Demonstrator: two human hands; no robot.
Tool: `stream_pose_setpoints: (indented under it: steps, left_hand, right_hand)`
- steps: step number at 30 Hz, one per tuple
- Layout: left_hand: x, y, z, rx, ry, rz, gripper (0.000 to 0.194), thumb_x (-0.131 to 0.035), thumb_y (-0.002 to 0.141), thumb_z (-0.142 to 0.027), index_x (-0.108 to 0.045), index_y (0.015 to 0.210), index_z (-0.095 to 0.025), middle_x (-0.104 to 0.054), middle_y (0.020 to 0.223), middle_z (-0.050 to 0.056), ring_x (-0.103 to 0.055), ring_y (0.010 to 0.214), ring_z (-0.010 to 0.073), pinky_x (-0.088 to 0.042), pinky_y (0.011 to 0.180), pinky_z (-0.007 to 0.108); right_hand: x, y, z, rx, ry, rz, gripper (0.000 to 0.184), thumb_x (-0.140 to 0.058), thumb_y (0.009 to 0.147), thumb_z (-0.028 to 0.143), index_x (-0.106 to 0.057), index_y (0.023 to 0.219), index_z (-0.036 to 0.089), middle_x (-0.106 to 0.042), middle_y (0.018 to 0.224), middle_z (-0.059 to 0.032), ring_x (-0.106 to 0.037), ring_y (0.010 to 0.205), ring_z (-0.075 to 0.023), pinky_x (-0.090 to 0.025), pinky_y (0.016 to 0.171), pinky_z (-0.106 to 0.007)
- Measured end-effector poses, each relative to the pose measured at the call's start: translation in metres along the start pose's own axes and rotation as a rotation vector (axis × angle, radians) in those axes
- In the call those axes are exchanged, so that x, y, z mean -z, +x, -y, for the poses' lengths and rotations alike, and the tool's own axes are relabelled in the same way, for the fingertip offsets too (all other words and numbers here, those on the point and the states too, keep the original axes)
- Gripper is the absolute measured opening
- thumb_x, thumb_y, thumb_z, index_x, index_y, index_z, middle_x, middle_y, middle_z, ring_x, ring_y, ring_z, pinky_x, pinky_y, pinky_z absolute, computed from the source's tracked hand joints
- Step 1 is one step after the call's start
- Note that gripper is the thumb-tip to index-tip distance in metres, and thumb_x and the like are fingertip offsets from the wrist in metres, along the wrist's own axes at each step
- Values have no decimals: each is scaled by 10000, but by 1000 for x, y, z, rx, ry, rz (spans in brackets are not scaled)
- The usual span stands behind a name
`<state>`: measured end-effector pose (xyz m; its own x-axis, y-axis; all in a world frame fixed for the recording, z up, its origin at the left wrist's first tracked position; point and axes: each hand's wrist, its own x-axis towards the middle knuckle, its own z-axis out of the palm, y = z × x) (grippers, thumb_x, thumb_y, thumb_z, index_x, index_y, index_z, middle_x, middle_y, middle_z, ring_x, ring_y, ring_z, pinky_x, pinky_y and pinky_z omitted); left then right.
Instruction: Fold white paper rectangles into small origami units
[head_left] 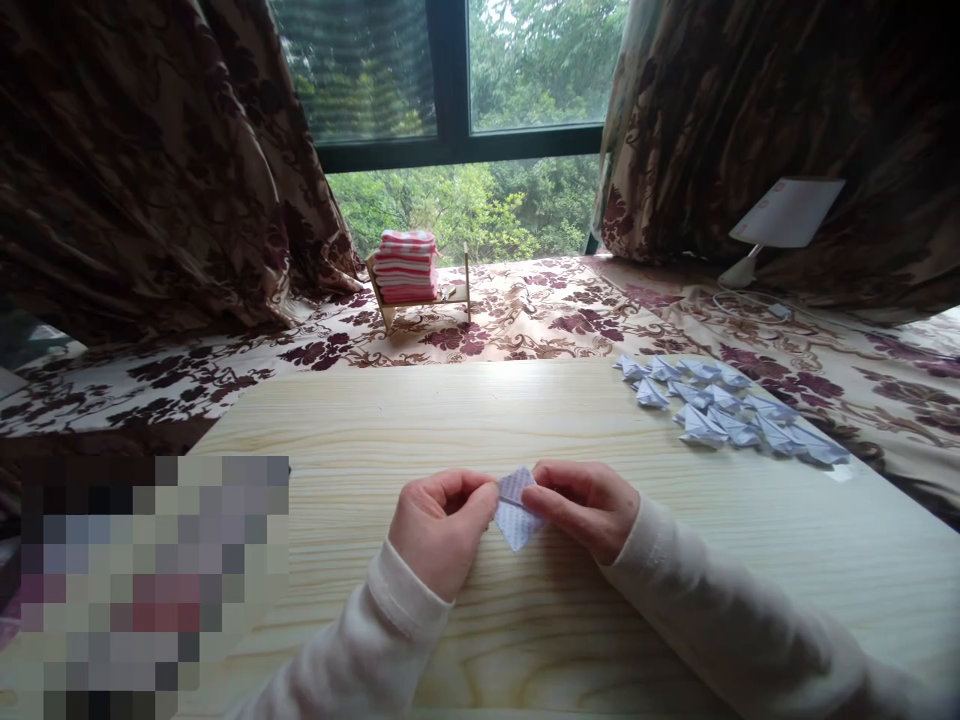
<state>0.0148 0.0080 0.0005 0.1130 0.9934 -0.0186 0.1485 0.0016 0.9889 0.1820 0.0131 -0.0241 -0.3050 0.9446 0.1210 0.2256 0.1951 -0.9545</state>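
A small folded piece of pale blue dotted paper (517,512) is held just above a light wooden table (420,420), near its front middle. My left hand (441,530) is curled and pinches the paper's left edge. My right hand (589,505) pinches its right side, fingers pressed together. Both wrists show cream sleeves.
Several finished folded blue paper pieces (724,410) lie in a heap at the table's back right. Behind the table, a small wooden rack with a stack of red-and-white cloths (406,266) stands on a floral cloth. A white lamp (780,220) is at the right. Curtains flank a window.
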Motion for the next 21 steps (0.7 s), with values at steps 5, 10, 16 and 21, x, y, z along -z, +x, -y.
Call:
stream_pose_setpoints:
  steps: [5, 10, 16, 21]
  left_hand:
    - [-2, -1, -4, 70, -137, -44, 113, -626, 644, -235, -685, 603, -148, -595, 481, -15, -506, 464, 85, -412, 471, 191]
    - [-6, -1, -4, 117, -212, -62, 134, -665, 603, -267, -680, 595, -134, -588, 475, -19, -489, 466, 69, -397, 485, 176]
    - [-1, 1, -2, 128, -193, -31, 190, -679, 607, -310, -676, 639, -123, -580, 493, -13, -482, 478, 77, -381, 494, 192]
    - [3, 4, -5, 160, -100, 146, 195, -682, 600, -299, -616, 601, -116, -554, 517, -19, -452, 490, 66, -347, 486, 184]
  right_hand:
    - [0, 1, 1, 57, 41, -5, 362, -490, 818, 446, -528, 612, 150, -412, 542, 29, -370, 527, -92, -295, 489, -233]
    - [2, 0, 6, 44, 34, -49, 351, -472, 836, 408, -494, 593, 156, -394, 525, 40, -356, 504, -81, -290, 466, -221]
    - [6, -1, 5, 86, -108, -152, 279, -469, 846, 336, -541, 649, 152, -450, 534, 32, -392, 508, -85, -323, 478, -214]
    - [7, 0, 8, 307, -258, -146, 237, -476, 846, 277, -530, 649, 157, -491, 571, 10, -438, 529, -96, -366, 513, -228]
